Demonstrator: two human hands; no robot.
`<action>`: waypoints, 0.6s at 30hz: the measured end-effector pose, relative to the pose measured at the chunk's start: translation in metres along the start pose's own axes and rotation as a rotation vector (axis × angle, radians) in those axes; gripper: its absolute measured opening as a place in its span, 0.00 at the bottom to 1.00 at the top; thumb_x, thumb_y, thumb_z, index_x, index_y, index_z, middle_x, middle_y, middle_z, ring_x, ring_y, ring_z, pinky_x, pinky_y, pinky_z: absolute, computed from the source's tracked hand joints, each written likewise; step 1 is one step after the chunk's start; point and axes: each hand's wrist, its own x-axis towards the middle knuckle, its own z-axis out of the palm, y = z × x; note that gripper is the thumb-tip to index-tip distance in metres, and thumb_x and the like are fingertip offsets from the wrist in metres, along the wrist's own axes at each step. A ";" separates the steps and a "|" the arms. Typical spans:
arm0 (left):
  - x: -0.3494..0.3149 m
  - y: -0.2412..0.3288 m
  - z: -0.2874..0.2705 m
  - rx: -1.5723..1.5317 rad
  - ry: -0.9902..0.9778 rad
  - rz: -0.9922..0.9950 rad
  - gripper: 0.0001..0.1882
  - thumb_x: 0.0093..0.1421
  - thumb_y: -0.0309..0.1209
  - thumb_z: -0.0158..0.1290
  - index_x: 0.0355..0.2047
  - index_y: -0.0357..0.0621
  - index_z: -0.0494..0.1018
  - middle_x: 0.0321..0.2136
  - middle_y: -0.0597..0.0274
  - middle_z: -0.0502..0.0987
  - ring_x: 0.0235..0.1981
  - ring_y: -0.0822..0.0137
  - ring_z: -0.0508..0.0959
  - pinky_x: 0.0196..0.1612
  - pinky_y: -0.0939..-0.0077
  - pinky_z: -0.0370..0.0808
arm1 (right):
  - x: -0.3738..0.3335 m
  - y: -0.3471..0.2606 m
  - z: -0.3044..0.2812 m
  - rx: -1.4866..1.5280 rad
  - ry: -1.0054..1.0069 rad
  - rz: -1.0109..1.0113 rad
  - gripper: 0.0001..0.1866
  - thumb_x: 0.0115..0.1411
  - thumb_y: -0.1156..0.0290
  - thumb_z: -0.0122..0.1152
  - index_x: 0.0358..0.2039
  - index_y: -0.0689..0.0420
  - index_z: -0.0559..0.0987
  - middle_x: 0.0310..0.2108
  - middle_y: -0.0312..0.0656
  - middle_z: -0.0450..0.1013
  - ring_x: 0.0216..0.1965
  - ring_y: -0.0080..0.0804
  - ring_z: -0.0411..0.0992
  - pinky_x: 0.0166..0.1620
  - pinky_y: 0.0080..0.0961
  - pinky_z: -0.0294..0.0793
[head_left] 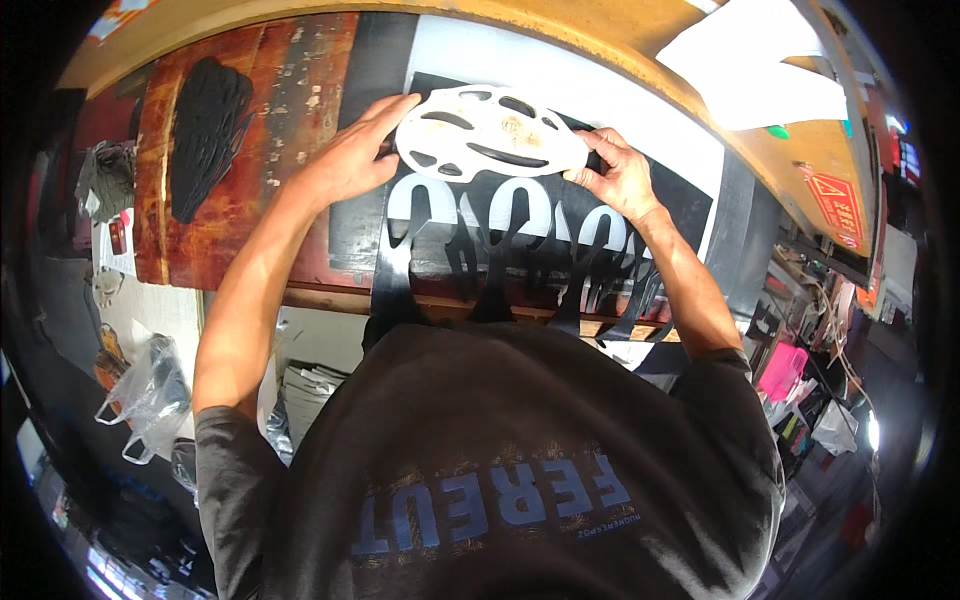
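Observation:
Between my hands is a white oval plate [470, 130] with several dark slots and a brownish worn patch. It lies over a dark flat sheet [660, 200] on the bench. My left hand [362, 152] grips the plate's left end, fingers along its upper edge and thumb below. At the right end, my right hand [620, 175] pinches the rim between thumb and fingers. Just nearer to me, a black sheet with rounded cut-outs [490, 240] hangs in strips over the bench's front edge. What lies beneath the plate is hidden.
A bundle of thin black strips [212, 130] rests on the worn reddish-brown bench top [290, 110] at left. A yellow-orange frame [600, 45] curves along the back, with white sheets [745, 65] on it. A clear plastic bag [155, 400] is at lower left.

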 end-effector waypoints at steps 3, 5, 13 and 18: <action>0.002 -0.007 0.003 0.048 0.025 0.035 0.46 0.61 0.16 0.52 0.80 0.49 0.52 0.76 0.46 0.55 0.74 0.47 0.63 0.74 0.58 0.70 | 0.001 0.001 0.000 -0.011 -0.057 0.096 0.35 0.55 0.48 0.82 0.60 0.51 0.84 0.45 0.35 0.78 0.40 0.28 0.77 0.44 0.27 0.77; 0.002 -0.010 0.008 -0.021 0.022 0.011 0.47 0.62 0.18 0.54 0.80 0.51 0.51 0.77 0.48 0.54 0.75 0.48 0.63 0.73 0.58 0.70 | 0.000 0.003 0.002 -0.003 -0.022 0.009 0.34 0.55 0.48 0.82 0.60 0.47 0.84 0.45 0.35 0.78 0.38 0.30 0.78 0.44 0.28 0.78; 0.004 -0.012 0.016 0.096 0.085 -0.002 0.48 0.60 0.31 0.62 0.78 0.47 0.53 0.77 0.50 0.58 0.74 0.48 0.66 0.75 0.60 0.67 | -0.001 0.007 0.006 -0.050 -0.042 0.055 0.36 0.56 0.47 0.81 0.62 0.46 0.83 0.46 0.37 0.77 0.42 0.33 0.76 0.46 0.29 0.77; 0.002 -0.013 0.018 0.191 0.099 0.012 0.49 0.61 0.28 0.66 0.79 0.51 0.53 0.76 0.51 0.59 0.74 0.48 0.65 0.76 0.59 0.66 | -0.003 0.008 0.006 -0.040 -0.045 0.048 0.35 0.57 0.51 0.82 0.63 0.48 0.83 0.47 0.33 0.75 0.36 0.25 0.71 0.41 0.24 0.74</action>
